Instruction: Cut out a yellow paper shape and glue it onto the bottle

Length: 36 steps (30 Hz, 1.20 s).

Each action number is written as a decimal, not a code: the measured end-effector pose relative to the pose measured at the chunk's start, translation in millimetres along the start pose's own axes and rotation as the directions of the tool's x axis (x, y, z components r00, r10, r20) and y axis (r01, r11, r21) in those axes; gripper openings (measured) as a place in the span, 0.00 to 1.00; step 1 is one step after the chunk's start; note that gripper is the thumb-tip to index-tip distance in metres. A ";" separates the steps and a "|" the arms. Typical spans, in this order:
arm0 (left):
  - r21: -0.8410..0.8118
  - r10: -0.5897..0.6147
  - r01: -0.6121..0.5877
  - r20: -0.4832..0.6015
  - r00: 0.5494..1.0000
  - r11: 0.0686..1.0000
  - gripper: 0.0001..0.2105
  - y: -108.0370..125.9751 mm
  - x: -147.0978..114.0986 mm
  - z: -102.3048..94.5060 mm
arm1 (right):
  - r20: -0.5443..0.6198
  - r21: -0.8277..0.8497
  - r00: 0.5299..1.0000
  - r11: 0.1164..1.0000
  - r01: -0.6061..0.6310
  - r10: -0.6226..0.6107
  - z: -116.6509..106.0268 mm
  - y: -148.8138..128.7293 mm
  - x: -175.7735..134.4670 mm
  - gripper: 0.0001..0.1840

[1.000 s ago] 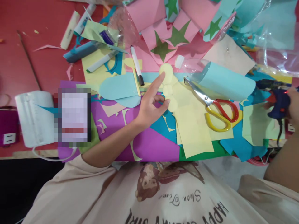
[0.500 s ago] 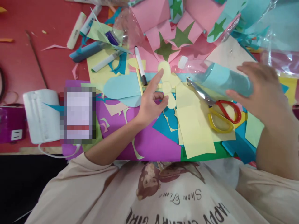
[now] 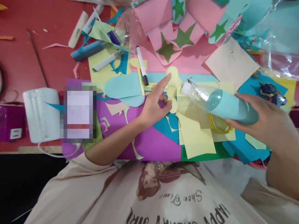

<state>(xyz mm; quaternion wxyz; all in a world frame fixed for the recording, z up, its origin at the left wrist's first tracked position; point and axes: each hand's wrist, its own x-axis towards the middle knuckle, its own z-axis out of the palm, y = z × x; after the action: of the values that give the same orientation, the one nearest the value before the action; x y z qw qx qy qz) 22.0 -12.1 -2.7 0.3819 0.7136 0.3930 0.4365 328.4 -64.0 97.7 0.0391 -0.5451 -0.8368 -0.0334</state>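
My left hand [image 3: 157, 104] has its index finger stretched along the top lobe of a pale yellow paper cutout [image 3: 172, 91] and its thumb at the bottom lobe, the other fingers curled. The cutout has rounded ends. My right hand [image 3: 261, 116] grips the base end of a clear plastic bottle [image 3: 235, 107] wrapped in light blue paper. Tilted sideways, the bottle points its white cap [image 3: 185, 89] at the cutout. Beneath the bottle lie scissors, mostly hidden, with a yellow handle [image 3: 218, 127] showing. Pale yellow sheets [image 3: 198, 140] are spread below.
A black-capped marker [image 3: 142, 66] lies beyond my left hand, with more markers [image 3: 78, 29] farther left. Pink paper pieces with green stars [image 3: 167, 49] stand at the back. A white device [image 3: 42, 116] with a cable and a blurred-out screen [image 3: 78, 113] sit at left.
My right hand has brought the bottle slightly nearer to me, over the scissors, hiding their red handle. My left hand and the yellow cutout have shifted a little to the right.
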 end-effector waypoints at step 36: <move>0.070 0.129 -0.144 0.180 0.975 0.987 0.34 0.3 -3.4 3.1 | -0.026 -0.051 0.987 0.987 0.155 -0.156 4.4 -5.0 -9.7 0.27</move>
<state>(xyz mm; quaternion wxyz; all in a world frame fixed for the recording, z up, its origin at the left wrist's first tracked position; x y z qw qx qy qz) 23.9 -15.9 -4.6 0.3543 0.7895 0.3255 0.3810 327.6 -74.4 92.3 0.0354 -0.4785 -0.8750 -0.0649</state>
